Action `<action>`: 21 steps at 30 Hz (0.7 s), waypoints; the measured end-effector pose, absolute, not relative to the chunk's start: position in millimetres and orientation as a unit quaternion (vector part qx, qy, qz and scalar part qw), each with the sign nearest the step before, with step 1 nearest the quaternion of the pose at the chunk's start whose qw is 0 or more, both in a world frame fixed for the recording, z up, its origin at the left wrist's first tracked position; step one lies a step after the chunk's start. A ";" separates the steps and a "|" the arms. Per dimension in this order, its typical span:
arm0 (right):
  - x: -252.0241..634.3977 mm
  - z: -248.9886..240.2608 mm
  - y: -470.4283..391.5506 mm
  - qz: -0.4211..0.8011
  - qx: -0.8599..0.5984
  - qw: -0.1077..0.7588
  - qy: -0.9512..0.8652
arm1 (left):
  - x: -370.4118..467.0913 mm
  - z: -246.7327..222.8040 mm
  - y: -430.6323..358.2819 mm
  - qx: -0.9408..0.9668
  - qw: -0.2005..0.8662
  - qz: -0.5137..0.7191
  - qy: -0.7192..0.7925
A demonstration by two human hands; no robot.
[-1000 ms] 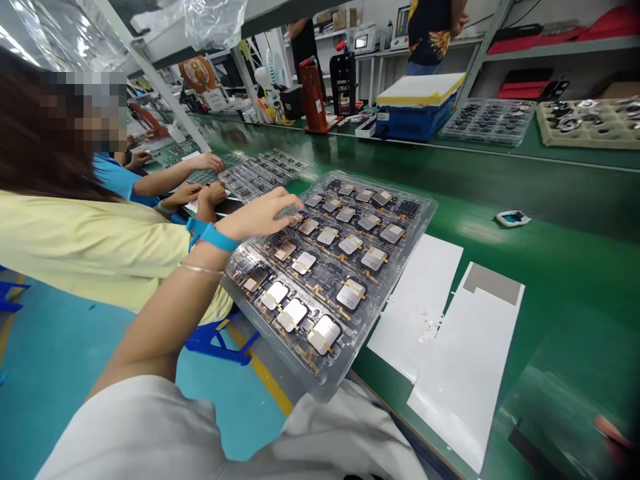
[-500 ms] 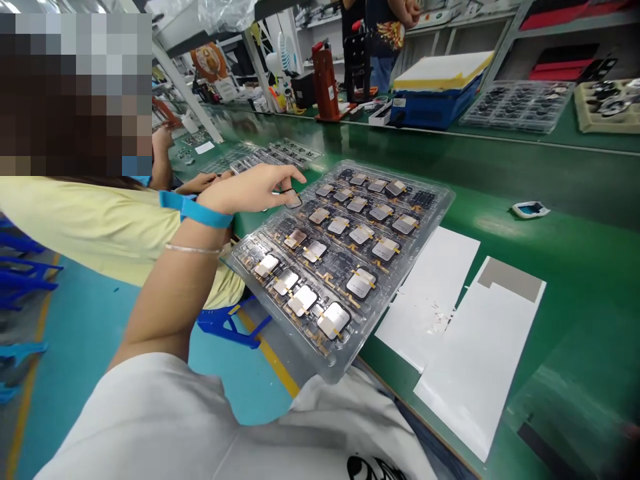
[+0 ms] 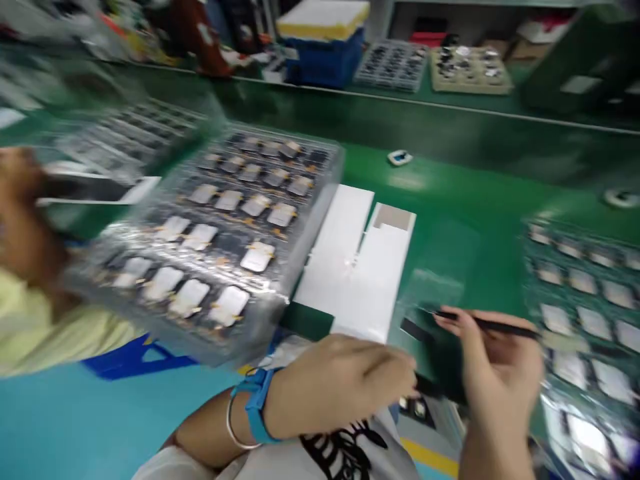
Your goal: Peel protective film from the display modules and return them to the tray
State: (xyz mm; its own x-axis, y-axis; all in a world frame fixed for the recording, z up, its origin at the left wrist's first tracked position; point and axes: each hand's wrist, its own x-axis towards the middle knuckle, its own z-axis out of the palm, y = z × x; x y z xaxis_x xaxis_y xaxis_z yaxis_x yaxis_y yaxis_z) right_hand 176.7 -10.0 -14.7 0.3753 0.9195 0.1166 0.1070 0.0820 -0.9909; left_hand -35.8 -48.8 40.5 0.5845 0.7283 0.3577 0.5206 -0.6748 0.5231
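My left hand (image 3: 340,383), with a blue band at the wrist, is in front of my body. Its fingers are pinched together beside a small dark piece (image 3: 425,385), blurred and partly hidden. Facing it, my right hand (image 3: 503,367) grips thin black tweezers (image 3: 493,325), their tip pointing left. Left of both hands, a clear plastic tray (image 3: 315,227) holds several square parts with silvery faces (image 3: 257,257); its near end reaches past the bench edge. On the right, more such parts (image 3: 595,323) lie in rows, in what looks like another clear tray.
White sheets (image 3: 375,280) lie on the green bench (image 3: 450,187) between the trays. A co-worker's hand (image 3: 20,177) is at the far left. A small white-rimmed item (image 3: 400,157) lies farther back. A blue box (image 3: 325,60) and a beige tray (image 3: 470,83) stand along the back.
My view has swung right and down. My left hand has moved from the tray's left side to in front of my body. My right hand with the tweezers has come into view.
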 end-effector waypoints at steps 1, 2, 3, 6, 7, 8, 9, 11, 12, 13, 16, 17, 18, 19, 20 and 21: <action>179.9 -16.2 -11.2 0.350 -0.571 0.586 -0.455 | -27.6 30.8 -43.6 0.871 0.184 0.282 0.359; 181.9 -17.5 -12.3 0.352 -0.564 0.582 -0.469 | -21.3 21.7 -38.3 0.873 0.184 0.285 0.351; 182.7 -18.6 -13.4 0.352 -0.562 0.576 -0.479 | -16.7 13.6 -33.5 0.879 0.183 0.282 0.338; 178.9 -21.1 -16.6 0.347 -0.563 0.564 -0.495 | -10.4 -1.8 -23.9 0.898 0.175 0.248 0.320; 176.4 -21.8 -17.5 0.349 -0.562 0.562 -0.497 | -9.8 -3.8 -22.4 0.899 0.174 0.242 0.321; 173.8 -22.4 -18.2 0.354 -0.561 0.559 -0.498 | -9.5 -4.4 -21.4 0.898 0.175 0.239 0.326; 171.1 -22.9 -18.5 0.359 -0.562 0.555 -0.497 | -9.3 -3.9 -20.7 0.895 0.176 0.237 0.334; 166.7 -23.9 -18.5 0.362 -0.572 0.545 -0.494 | -9.1 -1.4 -20.0 0.892 0.180 0.231 0.345; 165.1 -24.3 -18.2 0.361 -0.580 0.539 -0.493 | -9.0 -0.1 -19.8 0.892 0.183 0.227 0.345; 163.9 -24.5 -17.8 0.359 -0.585 0.535 -0.493 | -8.9 0.9 -19.6 0.893 0.184 0.225 0.344; 162.5 -24.6 -16.9 0.355 -0.585 0.537 -0.494 | -9.0 1.7 -19.0 0.895 0.177 0.225 0.342; 162.5 -24.3 -16.9 0.357 -0.583 0.539 -0.492 | -9.0 1.6 -18.7 0.895 0.175 0.226 0.342; 162.6 -24.0 -17.0 0.359 -0.583 0.542 -0.487 | -9.0 1.5 -18.3 0.896 0.173 0.227 0.340; 162.7 -23.6 -17.1 0.360 -0.584 0.545 -0.481 | -9.0 1.5 -17.8 0.897 0.173 0.225 0.340; 162.7 -23.2 -17.3 0.362 -0.585 0.547 -0.477 | -8.8 1.7 -17.0 0.897 0.175 0.223 0.339; 162.6 -22.9 -17.4 0.364 -0.587 0.547 -0.473 | -8.4 2.2 -16.2 0.898 0.176 0.222 0.338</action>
State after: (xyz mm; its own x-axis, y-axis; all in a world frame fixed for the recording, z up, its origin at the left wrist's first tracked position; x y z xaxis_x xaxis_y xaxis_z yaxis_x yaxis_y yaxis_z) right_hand 162.6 -17.4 -22.9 0.2874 0.9535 0.0912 0.1581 0.0467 -0.9863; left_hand -8.4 -16.2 2.2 0.6729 0.6849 0.2794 0.5288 -0.7095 0.4657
